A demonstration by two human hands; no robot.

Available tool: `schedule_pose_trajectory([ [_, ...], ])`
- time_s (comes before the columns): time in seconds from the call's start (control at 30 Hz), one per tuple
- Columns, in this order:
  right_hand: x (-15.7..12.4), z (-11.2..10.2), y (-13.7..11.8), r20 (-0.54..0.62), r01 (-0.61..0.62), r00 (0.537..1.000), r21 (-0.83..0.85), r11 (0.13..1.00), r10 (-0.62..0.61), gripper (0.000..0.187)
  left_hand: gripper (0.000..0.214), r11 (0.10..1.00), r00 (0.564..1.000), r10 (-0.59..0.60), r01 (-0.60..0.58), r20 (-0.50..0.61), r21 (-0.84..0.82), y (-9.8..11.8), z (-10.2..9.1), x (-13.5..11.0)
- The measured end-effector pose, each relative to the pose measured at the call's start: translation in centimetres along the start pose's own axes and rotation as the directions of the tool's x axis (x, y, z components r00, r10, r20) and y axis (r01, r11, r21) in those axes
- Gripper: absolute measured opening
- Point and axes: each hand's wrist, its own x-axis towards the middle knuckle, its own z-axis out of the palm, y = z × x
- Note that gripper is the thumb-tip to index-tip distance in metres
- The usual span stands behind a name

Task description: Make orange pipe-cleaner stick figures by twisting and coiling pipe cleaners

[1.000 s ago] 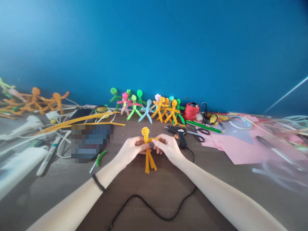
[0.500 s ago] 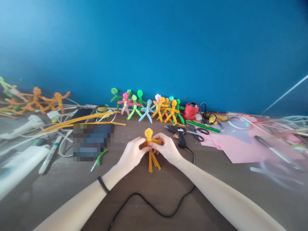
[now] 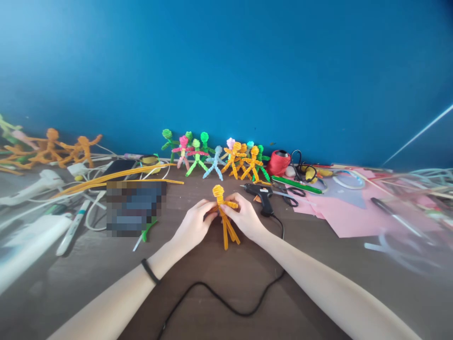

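Observation:
An orange pipe-cleaner figure (image 3: 224, 215) with a coiled head and loose strands hanging down stands over the brown table (image 3: 219, 278). My left hand (image 3: 194, 224) pinches its body from the left. My right hand (image 3: 244, 217) pinches it from the right, fingers closed on the wrapped arm piece. A row of finished pipe-cleaner figures (image 3: 215, 158) in green, pink, blue and orange leans on the blue wall behind.
A black glue gun (image 3: 260, 194) lies just right of my hands, its cord (image 3: 226, 302) looping toward me. Scissors (image 3: 292, 196), red yarn (image 3: 279, 163) and pink paper (image 3: 339, 212) lie to the right. Loose orange pipe cleaners (image 3: 116, 178), markers (image 3: 72, 229) and more orange figures (image 3: 63, 148) lie to the left.
Both hands and the orange figure have drifted slightly to the right. The figure's hanging strands now tilt toward the right.

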Motion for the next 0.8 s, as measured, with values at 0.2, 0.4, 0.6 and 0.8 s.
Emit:
schedule_pose_trajectory([
  [0.2, -0.08, 0.12, -0.27, 0.049, -0.051, 0.998, 0.041, 0.998, 0.049, 0.016, 0.013, 1.000, 0.993, 0.004, -0.001, -0.121, 0.025, -0.33, -0.56, 0.03],
  [0.4, -0.02, 0.18, 0.34, 0.077, -0.099, 0.993, 0.132, 0.986, 0.089, 0.019, 0.010, 0.999, 0.991, -0.035, 0.040, -0.131, 0.036, -0.18, -0.81, 0.08],
  [0.6, 0.14, 0.11, 0.29, 0.051, -0.103, 0.994, 0.152, 0.983, 0.096, 0.019, 0.010, 0.999, 0.996, -0.031, 0.034, -0.085, 0.040, -0.29, -0.50, 0.05],
  [0.8, 0.22, 0.16, -0.03, 0.135, -0.137, 0.984, 0.157, 0.978, 0.116, 0.020, 0.012, 0.999, 0.994, 0.029, -0.028, -0.102, 0.019, -0.44, -0.38, -0.10],
])
